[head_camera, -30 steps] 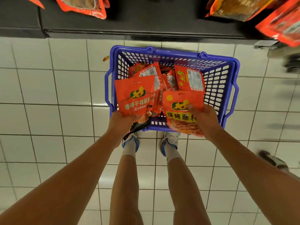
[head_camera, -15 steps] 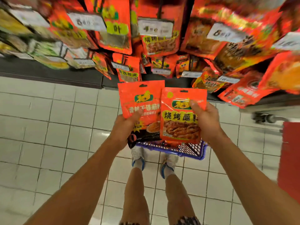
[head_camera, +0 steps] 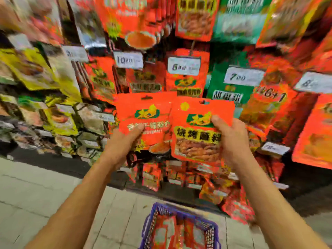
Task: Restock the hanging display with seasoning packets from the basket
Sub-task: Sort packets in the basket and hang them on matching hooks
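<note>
Packets at frame centre: I judge both light, limp and slick, the left hand (head_camera: 125,141) pinching the left packet (head_camera: 143,119) and the right hand (head_camera: 231,139) the right packet (head_camera: 199,141), fingers closed at mid-edge, hang holes free, basket (head_camera: 179,229) below.

Shop aisle, hanging packets (head_camera: 186,76), price tags (head_camera: 128,59), basket (head_camera: 179,212)

right packet (head_camera: 201,133) "烧烤蘸料", price tag (head_camera: 243,76) "7"

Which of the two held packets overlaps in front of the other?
The right hand's packet, with the yellow label band; its left edge covers the left hand's packet.
</note>
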Available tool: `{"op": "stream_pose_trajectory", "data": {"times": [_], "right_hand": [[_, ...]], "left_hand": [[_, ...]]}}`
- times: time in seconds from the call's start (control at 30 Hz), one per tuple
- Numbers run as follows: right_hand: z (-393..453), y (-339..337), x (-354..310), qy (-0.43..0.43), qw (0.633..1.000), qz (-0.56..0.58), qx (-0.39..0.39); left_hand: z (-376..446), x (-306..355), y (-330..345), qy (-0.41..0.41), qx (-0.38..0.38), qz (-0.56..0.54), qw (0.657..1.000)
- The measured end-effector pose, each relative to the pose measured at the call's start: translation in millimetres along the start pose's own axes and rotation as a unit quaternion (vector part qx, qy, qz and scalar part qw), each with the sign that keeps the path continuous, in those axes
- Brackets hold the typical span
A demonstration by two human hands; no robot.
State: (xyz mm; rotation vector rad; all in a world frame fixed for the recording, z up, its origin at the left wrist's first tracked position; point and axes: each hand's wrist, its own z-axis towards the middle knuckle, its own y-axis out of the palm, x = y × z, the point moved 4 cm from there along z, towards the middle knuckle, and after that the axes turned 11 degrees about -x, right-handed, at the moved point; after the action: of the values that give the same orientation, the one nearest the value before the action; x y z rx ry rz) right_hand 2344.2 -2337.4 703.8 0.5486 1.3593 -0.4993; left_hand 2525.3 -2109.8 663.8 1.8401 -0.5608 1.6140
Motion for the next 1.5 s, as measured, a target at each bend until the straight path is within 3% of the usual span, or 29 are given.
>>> {"op": "stream_pose_trajectory", "data": {"times": [0.27,0.47,0.63,0.9,1.5], "right_hand": [[39.2,31.2,-148.6,-0.181,0.982,-0.045,0.044],[87.5,51.8,-193.5,-0.198,0.975,-0.028,0.098],[123.1,75.1,-203.2,-0.132,0.986,-0.020,0.103],[145.9,80.5,-219.9,-0.105,0.978,0.001,0.178],[148.9,87.3,-214.7,-0.120,0.960,0.023,0.253]], "left_hand": [[25.0,153.9,-16.1,0.138,-0.078,0.004,0.987],[59.5,214.4,-39.7,0.169,-0.085,-0.019,0.982],[80.9,229.8,-40.8,0.171,-0.083,-0.026,0.981],[94.4,242.4,-42.1,0.159,-0.108,-0.013,0.981],[93.0,245.5,-47.4,0.165,-0.124,-0.016,0.978]]}}
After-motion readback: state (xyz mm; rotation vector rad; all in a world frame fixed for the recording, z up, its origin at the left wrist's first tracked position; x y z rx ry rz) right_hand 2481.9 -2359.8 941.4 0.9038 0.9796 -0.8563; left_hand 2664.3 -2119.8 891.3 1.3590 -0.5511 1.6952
